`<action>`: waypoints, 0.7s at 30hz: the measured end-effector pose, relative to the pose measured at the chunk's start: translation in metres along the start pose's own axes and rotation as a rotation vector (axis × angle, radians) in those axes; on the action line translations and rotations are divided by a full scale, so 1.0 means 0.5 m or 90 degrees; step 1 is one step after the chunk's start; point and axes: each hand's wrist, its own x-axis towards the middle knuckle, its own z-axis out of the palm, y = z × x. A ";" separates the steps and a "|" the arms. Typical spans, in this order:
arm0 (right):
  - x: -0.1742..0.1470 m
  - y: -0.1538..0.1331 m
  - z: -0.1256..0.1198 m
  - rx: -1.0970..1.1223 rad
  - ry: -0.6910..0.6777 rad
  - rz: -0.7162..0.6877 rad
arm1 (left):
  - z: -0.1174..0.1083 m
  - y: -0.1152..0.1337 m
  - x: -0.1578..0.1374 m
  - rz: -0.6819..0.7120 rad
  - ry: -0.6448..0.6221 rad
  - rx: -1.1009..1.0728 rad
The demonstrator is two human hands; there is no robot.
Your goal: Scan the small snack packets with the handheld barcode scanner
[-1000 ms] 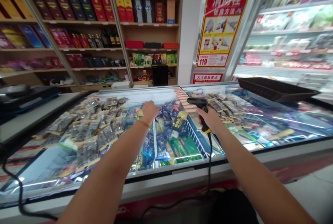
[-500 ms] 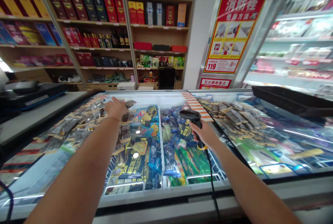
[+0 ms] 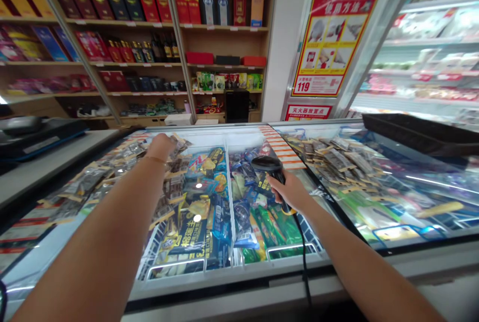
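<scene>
Scanner (image 3: 272,166): was black, corded, held head-up above the freezer (image 3: 209,278) | Packets (image 3: 90,182): were small, clear-fronted, brown-edged, lay heaped across its left side

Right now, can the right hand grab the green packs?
Probably not: the right hand is wrapped around the scanner. The green packs lie lower in the freezer; whether glass covers them is unclear.

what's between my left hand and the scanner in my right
In the head view, going from the left hand toward the scanner: small packets, blue packs, a white divider, then dark blue packs.
</scene>
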 end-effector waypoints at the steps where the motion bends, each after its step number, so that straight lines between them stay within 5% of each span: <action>1: 0.000 0.002 -0.002 0.009 -0.002 -0.002 | -0.007 0.014 -0.003 0.011 0.005 -0.005; 6: -0.003 0.011 -0.003 0.034 -0.006 -0.021 | -0.007 0.130 -0.064 0.077 0.069 -0.249; 12: -0.007 0.007 -0.006 0.041 -0.013 -0.034 | 0.120 0.253 -0.207 0.004 -0.207 -0.621; 17: -0.007 0.005 -0.013 0.044 0.014 -0.025 | 0.238 0.288 -0.296 0.031 -0.231 -0.677; 21: -0.006 0.004 -0.017 0.042 0.038 -0.008 | 0.274 0.275 -0.312 0.075 -0.167 -0.673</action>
